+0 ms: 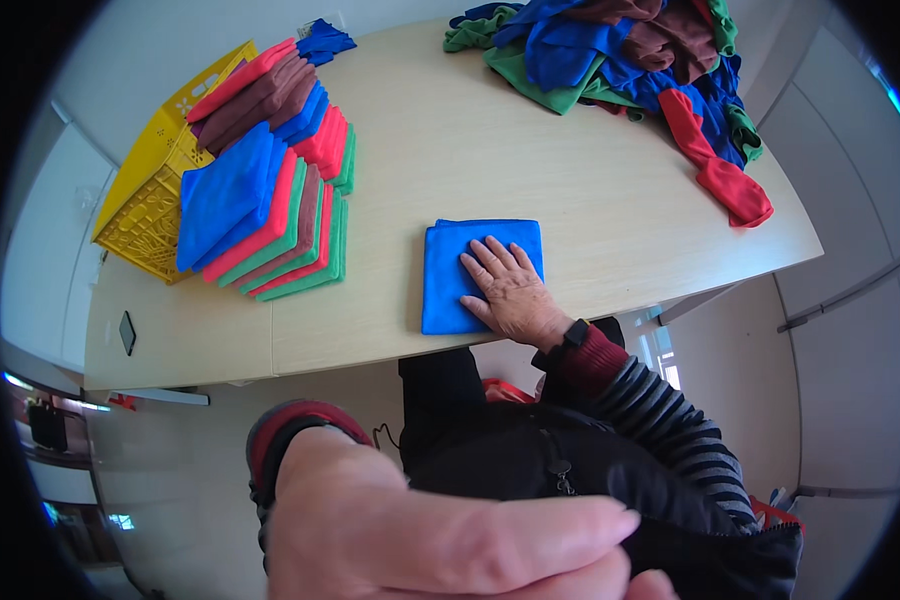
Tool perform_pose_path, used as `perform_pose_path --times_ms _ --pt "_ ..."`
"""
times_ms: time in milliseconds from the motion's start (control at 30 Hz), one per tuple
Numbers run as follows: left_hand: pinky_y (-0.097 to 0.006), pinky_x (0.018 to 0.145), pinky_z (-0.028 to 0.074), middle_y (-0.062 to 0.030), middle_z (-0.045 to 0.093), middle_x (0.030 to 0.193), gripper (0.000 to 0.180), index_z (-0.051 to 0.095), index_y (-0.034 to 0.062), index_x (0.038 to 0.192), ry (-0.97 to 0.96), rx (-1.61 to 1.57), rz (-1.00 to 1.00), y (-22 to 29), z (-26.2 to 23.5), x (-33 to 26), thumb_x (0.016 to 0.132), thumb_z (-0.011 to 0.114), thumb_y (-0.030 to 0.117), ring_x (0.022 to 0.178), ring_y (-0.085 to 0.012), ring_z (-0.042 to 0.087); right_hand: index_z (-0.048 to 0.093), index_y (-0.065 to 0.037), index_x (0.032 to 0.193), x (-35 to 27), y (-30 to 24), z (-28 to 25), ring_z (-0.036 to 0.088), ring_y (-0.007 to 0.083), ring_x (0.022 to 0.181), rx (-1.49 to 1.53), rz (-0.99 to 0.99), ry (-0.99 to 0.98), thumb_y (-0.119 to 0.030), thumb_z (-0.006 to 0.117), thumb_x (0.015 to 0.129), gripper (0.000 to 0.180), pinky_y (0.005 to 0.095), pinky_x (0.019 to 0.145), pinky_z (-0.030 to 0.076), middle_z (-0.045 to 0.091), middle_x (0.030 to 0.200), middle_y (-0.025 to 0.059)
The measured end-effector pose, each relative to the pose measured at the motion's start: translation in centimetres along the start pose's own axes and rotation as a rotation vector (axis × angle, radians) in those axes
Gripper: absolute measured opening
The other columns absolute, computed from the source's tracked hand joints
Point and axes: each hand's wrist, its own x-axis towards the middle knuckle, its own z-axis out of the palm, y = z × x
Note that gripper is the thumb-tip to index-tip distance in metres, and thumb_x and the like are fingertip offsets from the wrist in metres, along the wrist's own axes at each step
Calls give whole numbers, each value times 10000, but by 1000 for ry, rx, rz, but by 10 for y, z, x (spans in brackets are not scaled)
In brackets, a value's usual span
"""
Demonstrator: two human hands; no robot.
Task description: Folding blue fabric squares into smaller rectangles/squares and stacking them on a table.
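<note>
A folded blue cloth (450,290) lies square on the table, close to its front edge. My right hand (513,295) rests flat on its right half, fingers spread. Raised close to the camera, my left hand (450,545) fills the lower middle, away from the table. Its fingers are bent and pressed together; I see nothing in them, though the palm side is hidden. To the left of the cloth stands a stack of folded cloths (280,215) in blue, red, green and brown, with a blue one on top at the front.
Behind the stack is a yellow plastic crate (155,215). A heap of loose crumpled cloths (610,60) covers the far right, and a red cloth (730,190) trails from it toward the table's right edge. A dark flat phone-like object (128,333) lies at the left. A crumpled blue cloth (325,42) sits at the back.
</note>
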Motion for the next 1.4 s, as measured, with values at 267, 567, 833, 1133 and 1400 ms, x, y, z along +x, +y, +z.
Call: perform_pose_path --times_ms 267,567,833,1133,1400 --pt "-244 671 601 -25 675 758 233 697 97 867 53 -8 -11 -1 12 -5 817 778 309 681 -132 651 401 -82 1501 1 -5 -2 258 339 1484 4 -9 -23 -499 450 1006 648 504 1216 154 340 1575 155" --pt "-265 714 605 -36 685 766 292 698 99 879 93 -148 -27 -13 14 -17 834 751 382 695 -152 662 416 -80 1490 -5 0 2 279 339 1474 4 15 23 -488 463 1003 637 501 1209 171 363 1562 154" --pt "-371 929 521 -223 653 1211 315 573 -50 1284 299 -31 -691 -148 136 -129 1010 493 82 1083 -370 654 432 -59 1471 -1 -2 5 303 352 1458 70 44 64 -433 483 997 606 512 1196 203 383 1545 162" --pt "-463 1182 261 -193 405 1521 532 453 29 1452 -110 467 -766 -226 222 -192 1037 450 362 1438 -334 339 441 -27 1462 0 7 14 293 363 1465 21 116 116 -377 488 976 600 527 1198 197 384 1543 184" --pt "-499 1199 214 -171 303 1592 612 383 46 1505 -173 425 -855 -229 218 -198 1026 448 422 1488 -313 256 415 -45 1481 0 7 15 265 350 1482 80 193 131 -417 473 989 619 503 1209 177 348 1568 176"
